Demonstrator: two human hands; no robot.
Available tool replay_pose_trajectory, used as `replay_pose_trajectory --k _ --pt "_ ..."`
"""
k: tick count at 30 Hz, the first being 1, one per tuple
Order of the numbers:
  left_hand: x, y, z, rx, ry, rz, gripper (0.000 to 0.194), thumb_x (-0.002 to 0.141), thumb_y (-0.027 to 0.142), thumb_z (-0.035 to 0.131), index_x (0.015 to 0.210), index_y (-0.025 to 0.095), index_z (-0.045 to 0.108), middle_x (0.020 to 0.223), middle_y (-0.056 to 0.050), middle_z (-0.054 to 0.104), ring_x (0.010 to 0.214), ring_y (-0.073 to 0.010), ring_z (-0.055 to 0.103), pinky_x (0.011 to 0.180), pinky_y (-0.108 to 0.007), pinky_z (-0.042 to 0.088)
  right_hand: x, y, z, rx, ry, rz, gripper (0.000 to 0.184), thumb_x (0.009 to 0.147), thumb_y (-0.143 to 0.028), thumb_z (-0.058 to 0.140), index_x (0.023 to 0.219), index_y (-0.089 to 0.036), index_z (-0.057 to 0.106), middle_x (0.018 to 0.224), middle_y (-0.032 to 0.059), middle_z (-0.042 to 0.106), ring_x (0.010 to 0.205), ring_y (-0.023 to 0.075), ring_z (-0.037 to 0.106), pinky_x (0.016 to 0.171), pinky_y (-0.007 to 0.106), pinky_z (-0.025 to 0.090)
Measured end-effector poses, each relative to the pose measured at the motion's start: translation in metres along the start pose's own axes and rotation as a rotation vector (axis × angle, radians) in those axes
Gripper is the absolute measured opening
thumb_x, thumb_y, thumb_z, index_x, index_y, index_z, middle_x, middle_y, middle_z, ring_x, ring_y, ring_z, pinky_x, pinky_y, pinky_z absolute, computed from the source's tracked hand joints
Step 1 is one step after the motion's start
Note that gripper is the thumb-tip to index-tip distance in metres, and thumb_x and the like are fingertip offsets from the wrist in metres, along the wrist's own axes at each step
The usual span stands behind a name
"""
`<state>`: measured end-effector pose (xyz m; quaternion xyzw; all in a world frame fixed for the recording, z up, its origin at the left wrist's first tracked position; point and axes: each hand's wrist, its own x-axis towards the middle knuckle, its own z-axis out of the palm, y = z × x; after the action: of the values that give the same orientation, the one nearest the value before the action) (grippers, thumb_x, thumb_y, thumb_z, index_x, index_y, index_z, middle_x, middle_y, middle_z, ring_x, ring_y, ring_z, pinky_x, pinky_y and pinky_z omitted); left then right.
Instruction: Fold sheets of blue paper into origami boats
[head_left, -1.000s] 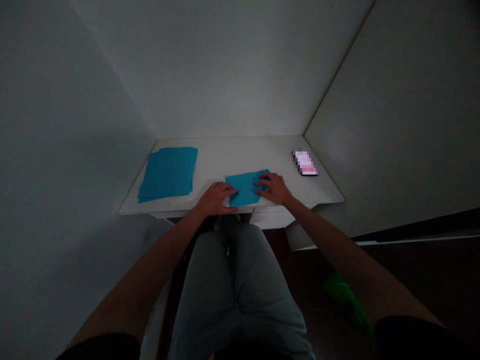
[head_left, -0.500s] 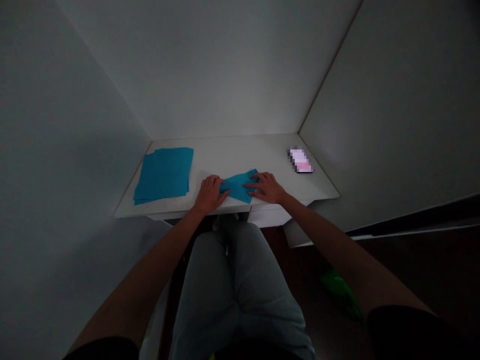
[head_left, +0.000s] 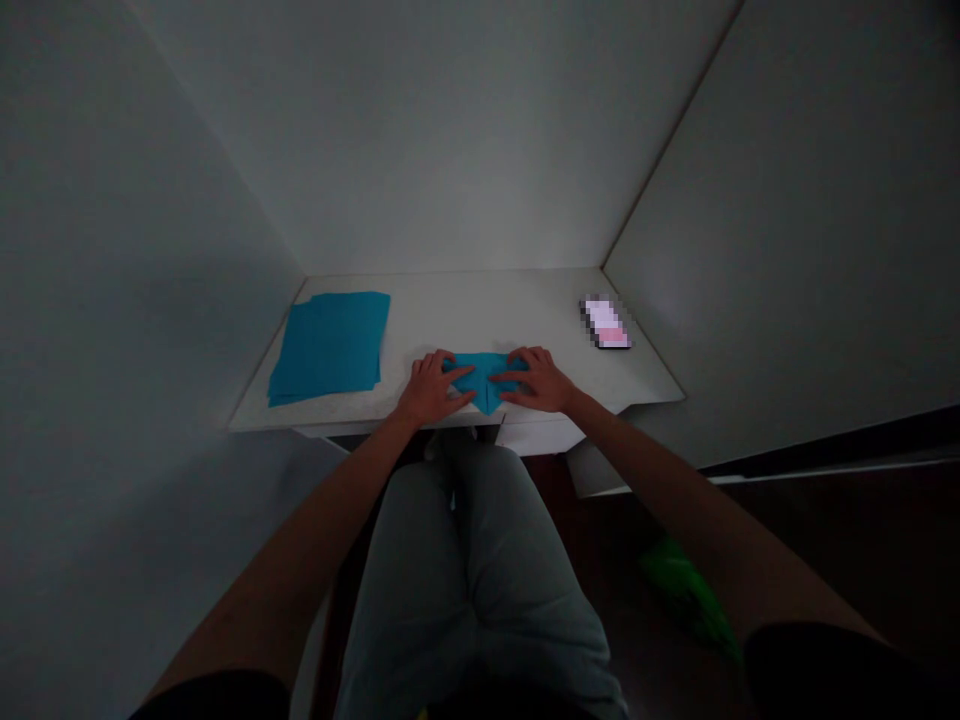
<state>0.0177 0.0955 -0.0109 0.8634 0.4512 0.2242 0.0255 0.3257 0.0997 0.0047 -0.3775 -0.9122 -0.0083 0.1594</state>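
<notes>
Left hand and right hand pressed spread on the blue paper, its point now straight toward the body; a paper stack lay left, a phone right.

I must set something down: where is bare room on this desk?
Bare desk top lies behind the left hand and right hand, between the blue paper stack and the phone. Another patch borders the right hand and phone. Crowded: the front middle, where both hands press the folded blue paper.
</notes>
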Motion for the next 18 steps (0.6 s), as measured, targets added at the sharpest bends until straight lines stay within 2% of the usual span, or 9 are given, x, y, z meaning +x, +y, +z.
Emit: replay_pose_trajectory --k 3,6,9,12,15,18 --pt "0.0008 -0.0003 -0.0007 -0.002 0.005 -0.044 0.045 0.102 0.046 0.065 0.146 0.037 0.069 0.146 -0.013 0.052 0.128 -0.0351 0.049 0.105 -0.054 0.040 -0.0003 0.0002 0.0010 -0.002 -0.006 -0.025 0.045 0.102 -0.066 0.060 0.137 -0.043 0.076 0.142 0.0101 0.055 0.126 0.0343 0.047 0.108 0.053 0.035" --pt "0.0014 -0.0010 -0.0008 -0.007 -0.010 -0.022 0.037 0.106 0.035 0.055 0.137 0.041 0.075 0.144 -0.010 0.055 0.129 -0.0330 0.050 0.106 -0.054 0.039 -0.0003 -0.0002 0.0033 -0.020 0.033 0.064 0.050 0.103 -0.064 0.057 0.145 -0.041 0.070 0.148 0.0104 0.052 0.131 0.0356 0.046 0.111 0.054 0.035" --pt "0.0017 -0.0014 0.0000 -0.020 -0.020 0.005 0.036 0.106 0.046 0.058 0.137 0.039 0.074 0.143 -0.010 0.058 0.129 -0.0324 0.051 0.109 -0.054 0.039 0.0006 -0.0017 0.0057 -0.052 0.096 0.256 0.067 0.101 -0.068 0.057 0.156 -0.030 0.060 0.146 0.0154 0.054 0.129 0.0373 0.047 0.111 0.055 0.037" --pt "0.0017 -0.0009 0.0000 -0.016 -0.004 0.002 0.053 0.096 0.065 0.069 0.139 0.035 0.073 0.144 -0.011 0.059 0.133 -0.0342 0.051 0.113 -0.054 0.038 0.0020 -0.0037 0.0071 -0.083 0.120 0.392 0.079 0.096 -0.074 0.059 0.153 -0.020 0.059 0.142 0.0198 0.056 0.127 0.0399 0.048 0.110 0.056 0.039" --pt "0.0015 0.0001 -0.0013 -0.019 0.009 0.009 0.060 0.091 0.068 0.074 0.139 0.032 0.072 0.141 -0.012 0.061 0.133 -0.0350 0.053 0.115 -0.055 0.038 0.0035 -0.0043 0.0078 -0.096 0.111 0.437 0.074 0.095 -0.077 0.059 0.143 -0.021 0.065 0.139 0.0195 0.057 0.126 0.0415 0.049 0.109 0.059 0.040" --pt "0.0015 0.0002 -0.0012 -0.036 0.012 0.011 0.061 0.090 0.066 0.075 0.140 0.030 0.070 0.140 -0.013 0.062 0.133 -0.0359 0.054 0.115 -0.056 0.038 0.0043 -0.0025 0.0092 -0.084 0.120 0.470 0.079 0.091 -0.079 0.062 0.146 -0.022 0.062 0.141 0.0205 0.055 0.128 0.0438 0.049 0.109 0.061 0.041"
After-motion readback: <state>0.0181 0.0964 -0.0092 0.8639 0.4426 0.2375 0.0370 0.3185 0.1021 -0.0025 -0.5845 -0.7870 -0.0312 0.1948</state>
